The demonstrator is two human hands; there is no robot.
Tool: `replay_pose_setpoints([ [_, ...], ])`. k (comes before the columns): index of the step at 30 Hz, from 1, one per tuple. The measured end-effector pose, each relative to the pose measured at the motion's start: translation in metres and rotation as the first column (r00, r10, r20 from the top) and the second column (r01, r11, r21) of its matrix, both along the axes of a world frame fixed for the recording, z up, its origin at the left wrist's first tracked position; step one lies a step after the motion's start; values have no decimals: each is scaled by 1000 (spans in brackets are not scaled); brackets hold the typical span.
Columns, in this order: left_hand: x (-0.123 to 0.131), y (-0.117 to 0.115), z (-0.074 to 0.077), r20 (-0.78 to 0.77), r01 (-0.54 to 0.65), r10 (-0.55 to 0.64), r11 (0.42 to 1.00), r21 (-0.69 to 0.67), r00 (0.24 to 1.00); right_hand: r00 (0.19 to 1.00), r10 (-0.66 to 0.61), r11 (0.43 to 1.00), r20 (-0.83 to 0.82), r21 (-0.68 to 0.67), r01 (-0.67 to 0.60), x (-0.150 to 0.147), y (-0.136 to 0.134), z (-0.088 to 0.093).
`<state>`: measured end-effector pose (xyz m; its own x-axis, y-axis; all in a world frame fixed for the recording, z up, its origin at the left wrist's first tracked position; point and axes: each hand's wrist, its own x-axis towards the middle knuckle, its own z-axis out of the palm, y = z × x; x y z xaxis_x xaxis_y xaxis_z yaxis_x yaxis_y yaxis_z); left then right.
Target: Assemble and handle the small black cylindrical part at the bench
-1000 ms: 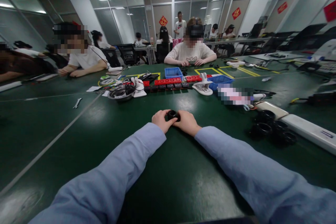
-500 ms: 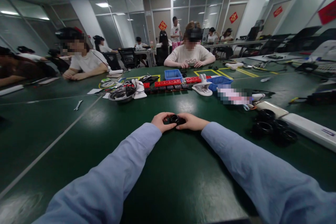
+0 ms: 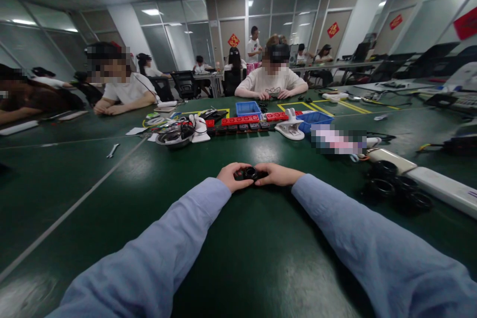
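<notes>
Black ring part gripped by left hand and right hand; handling apparently unfinished, completion not determinable. Similar black parts at right, untouched.

My left sleeve and right sleeve are long, plain, pale blue-grey cloth, loosely creased along the forearms and ending at the wrists; my left grip and right grip are bare.
</notes>
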<state>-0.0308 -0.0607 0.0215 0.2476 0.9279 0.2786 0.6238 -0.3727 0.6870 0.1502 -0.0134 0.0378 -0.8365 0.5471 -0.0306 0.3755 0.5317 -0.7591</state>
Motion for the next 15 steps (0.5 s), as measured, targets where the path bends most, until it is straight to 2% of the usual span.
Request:
replay_pose_setpoints([
  [8, 2, -1, 2, -70, -58, 60, 998, 40, 996, 1000, -20, 1000, -20, -4, 20, -1, 0, -1],
  [11, 9, -6, 6, -81, -115, 117, 993, 25, 990, 997, -70, 997, -13, 17, 70, -3, -2, -2],
  [13, 14, -9, 8, -95, -189, 191, 982, 27, 977, 989, -145, 984, 0, 103, 144, -7, -5, -7],
  [15, 18, -12, 8, -112, -265, 269, 963, 54, 957, 964, -265, 933, 22, 256, 251, -14, -9, -14],
])
